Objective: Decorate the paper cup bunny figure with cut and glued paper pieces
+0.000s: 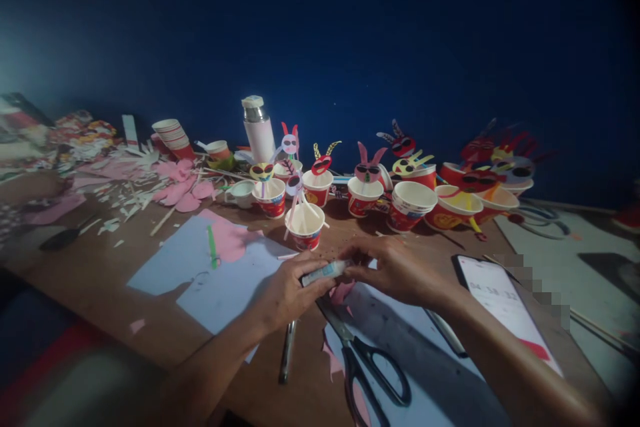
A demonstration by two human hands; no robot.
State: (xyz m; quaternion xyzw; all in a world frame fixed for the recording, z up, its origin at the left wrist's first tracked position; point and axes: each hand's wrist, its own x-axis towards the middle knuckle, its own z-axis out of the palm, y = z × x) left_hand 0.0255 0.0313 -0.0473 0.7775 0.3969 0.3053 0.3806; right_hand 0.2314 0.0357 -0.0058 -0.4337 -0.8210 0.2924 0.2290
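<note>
My left hand [295, 287] is closed round a small white glue bottle [323, 273] with a bluish label, its tip pointing right. At that tip, the fingers of my right hand [387, 267] are pinched together; whether they grip a cap is hidden. Below the hands lie black-handled scissors [373, 363], blades partly under my left hand. White paper [425, 373] spreads beneath my right forearm, with pink paper scraps [343, 293] close to the fingers. Just beyond the hands stands a red and white paper cup [304, 227] with a paper face and straw-like strips on it.
Several decorated paper cups [365, 197] line the back, before a dark blue wall. A white flask [259, 137] stands behind them. Pink paper pieces [183, 187] and scraps cover the left. A phone [500, 303] lies right, a pen [287, 353] in front. Another person's arm [35, 188] reaches in at left.
</note>
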